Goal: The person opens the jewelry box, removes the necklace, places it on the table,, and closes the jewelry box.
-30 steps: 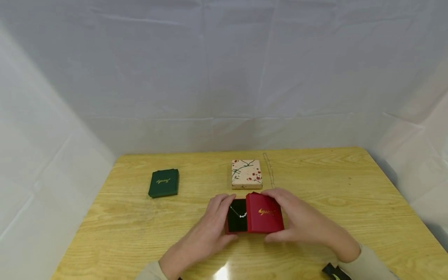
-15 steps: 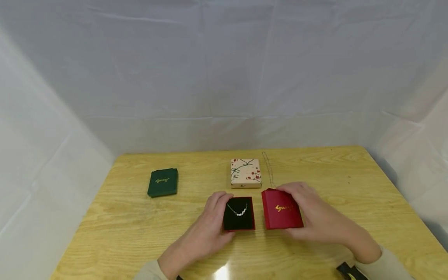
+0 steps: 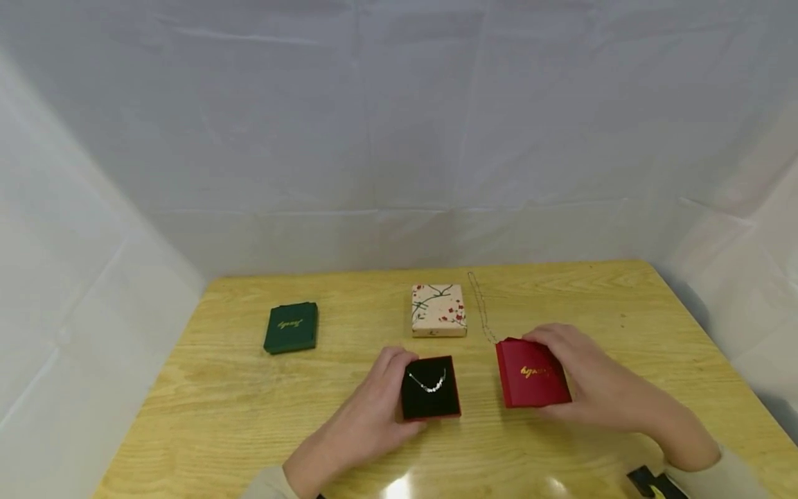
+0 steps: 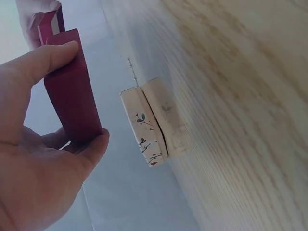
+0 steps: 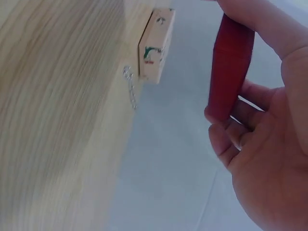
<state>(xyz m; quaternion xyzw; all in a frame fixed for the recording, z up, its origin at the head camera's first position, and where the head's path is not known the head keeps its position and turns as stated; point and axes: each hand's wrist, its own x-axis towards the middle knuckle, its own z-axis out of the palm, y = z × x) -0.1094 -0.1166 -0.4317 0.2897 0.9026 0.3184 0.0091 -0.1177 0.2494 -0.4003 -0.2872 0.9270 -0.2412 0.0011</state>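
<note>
My left hand [image 3: 374, 409] grips the red base of a jewelry box [image 3: 430, 409] between thumb and fingers. On its black lining lies a silver necklace [image 3: 430, 388] with a row of bright beads. To the right, my right hand [image 3: 586, 374] holds the red box lid [image 3: 533, 378], its gold lettering facing up. Lid and base are apart. The left wrist view shows the thumb on one side of the base [image 4: 74, 101] and fingers on the other. In the right wrist view, the lid [image 5: 228, 67] is pinched between thumb and fingers above the tabletop.
A floral-patterned box [image 3: 439, 310] stands behind the hands, with a thin silver chain [image 3: 480, 305] lying on its right. At the left is a dark green box [image 3: 291, 327] with gold lettering. White sheeting [image 3: 399, 138] surrounds the wooden table [image 3: 218, 416].
My right hand has pulled the red lid off and carried it to the right. The base, with the necklace inside, is now fully uncovered and slightly turned in my left hand.
</note>
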